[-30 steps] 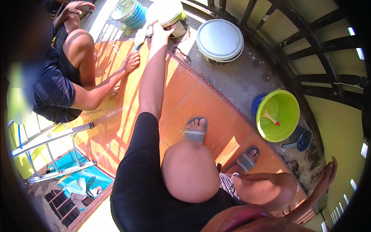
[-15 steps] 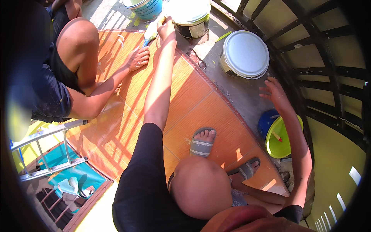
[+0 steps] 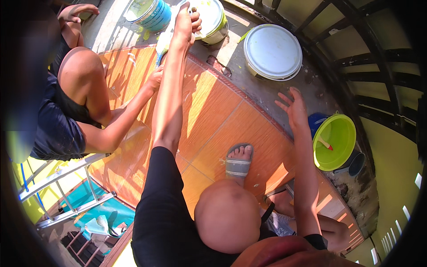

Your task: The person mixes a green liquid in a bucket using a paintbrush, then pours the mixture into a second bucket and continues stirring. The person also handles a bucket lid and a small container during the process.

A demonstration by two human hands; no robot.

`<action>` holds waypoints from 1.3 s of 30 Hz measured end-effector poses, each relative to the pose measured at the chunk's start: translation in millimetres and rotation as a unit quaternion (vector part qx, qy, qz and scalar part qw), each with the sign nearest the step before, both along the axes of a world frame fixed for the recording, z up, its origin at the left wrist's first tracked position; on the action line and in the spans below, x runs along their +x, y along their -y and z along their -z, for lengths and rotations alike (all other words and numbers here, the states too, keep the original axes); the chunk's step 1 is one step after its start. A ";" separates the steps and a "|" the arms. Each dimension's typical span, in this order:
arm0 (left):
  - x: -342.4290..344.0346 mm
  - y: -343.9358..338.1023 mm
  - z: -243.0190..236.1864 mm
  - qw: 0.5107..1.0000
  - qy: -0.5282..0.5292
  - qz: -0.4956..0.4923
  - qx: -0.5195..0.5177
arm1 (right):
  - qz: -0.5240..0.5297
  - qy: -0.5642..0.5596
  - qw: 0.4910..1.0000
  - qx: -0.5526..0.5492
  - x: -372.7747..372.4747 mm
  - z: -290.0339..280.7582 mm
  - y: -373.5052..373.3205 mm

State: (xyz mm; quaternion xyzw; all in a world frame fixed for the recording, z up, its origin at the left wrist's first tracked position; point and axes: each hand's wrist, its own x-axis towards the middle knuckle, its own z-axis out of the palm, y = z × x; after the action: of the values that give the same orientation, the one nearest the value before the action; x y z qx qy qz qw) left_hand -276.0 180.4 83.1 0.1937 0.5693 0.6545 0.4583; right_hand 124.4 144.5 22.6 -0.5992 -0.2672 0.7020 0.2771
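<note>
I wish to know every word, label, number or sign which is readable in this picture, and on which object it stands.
None can be read with certainty.
Blue pail: printed marks on its side, too small and blurred.
Patterned cloth at the lap: light marks, too blurred to tell if they are letters.
Large closed bucket: no readable text on its lid.

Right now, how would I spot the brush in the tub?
Find the yellow-green wall at lower right. Left of it stands a lime tub; inside rests the brush, with a red end, unlike the partly blue brush across the orange tiles.
</note>
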 end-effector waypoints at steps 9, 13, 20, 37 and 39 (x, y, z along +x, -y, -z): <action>74.1 107.0 -156.1 0.995 0.020 0.097 -0.029 | -0.181 0.029 0.982 -0.034 74.4 -37.0 47.9; 129.9 136.2 -168.3 0.983 0.066 0.153 -0.079 | -0.192 0.068 0.977 0.067 71.6 -62.3 23.9; 209.9 139.8 -161.1 0.944 0.054 0.307 -0.104 | -0.204 0.154 0.946 0.198 71.8 -147.2 39.6; 347.5 62.2 -60.8 0.943 -0.129 0.306 0.026 | -0.174 0.265 0.895 0.313 116.7 -169.2 60.0; 346.0 59.3 -48.9 0.950 -0.093 0.299 0.021 | -0.171 0.288 0.885 0.324 106.9 -157.9 58.2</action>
State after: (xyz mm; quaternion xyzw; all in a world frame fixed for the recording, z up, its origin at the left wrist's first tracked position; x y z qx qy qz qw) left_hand 70.0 121.1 132.1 0.4247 0.5118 0.4783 0.5735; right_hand 231.3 86.3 180.6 -0.5968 -0.6464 0.4091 0.2422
